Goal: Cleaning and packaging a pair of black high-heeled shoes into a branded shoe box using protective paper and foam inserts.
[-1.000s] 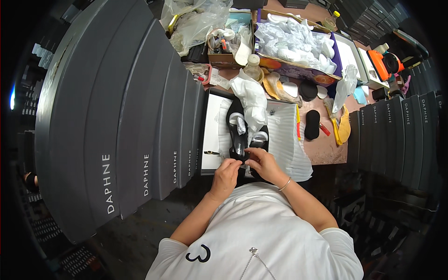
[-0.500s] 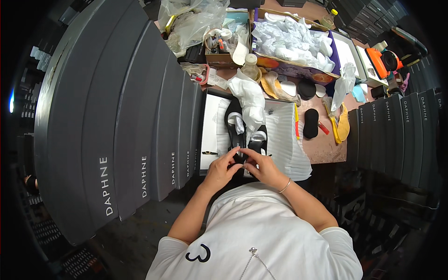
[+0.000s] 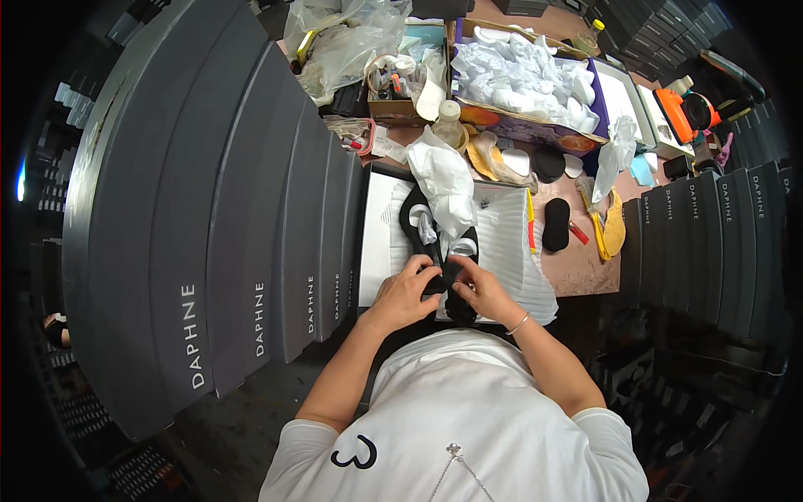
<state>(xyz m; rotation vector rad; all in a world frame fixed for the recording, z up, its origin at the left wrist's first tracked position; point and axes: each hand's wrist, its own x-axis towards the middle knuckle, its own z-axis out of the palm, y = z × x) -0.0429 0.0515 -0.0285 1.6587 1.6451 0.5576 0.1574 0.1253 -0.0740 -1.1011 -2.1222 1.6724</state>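
Note:
A pair of black sandals lies in an open shoe box (image 3: 375,197) right in front of me. Pale padding shows under the straps of both the left sandal (image 3: 411,207) and the right sandal (image 3: 461,308). My left hand (image 3: 403,294) has its fingers bent and closed on the near end of the left sandal. With thumb and fingers pinched, my right hand (image 3: 487,294) is at the right sandal's strap area; what exactly it grips is partly hidden. Crumpled white tissue paper (image 3: 447,188) covers the sandals' far part. Ribbed white wrapping paper (image 3: 510,243) spreads over the box's right side.
Large dark shoe boxes (image 3: 180,209) stand in a row close on my left, with more boxes (image 3: 682,243) on the right. Behind are a carton of white stuffing (image 3: 527,79) and a plastic bottle (image 3: 449,125). A yellow-handled brush (image 3: 598,222) and a black oval pad (image 3: 555,224) lie right.
My hands have moved slightly apart; their fingertips met over the sandals before. The near part of the right sandal now shows between them. The tissue paper has barely shifted.

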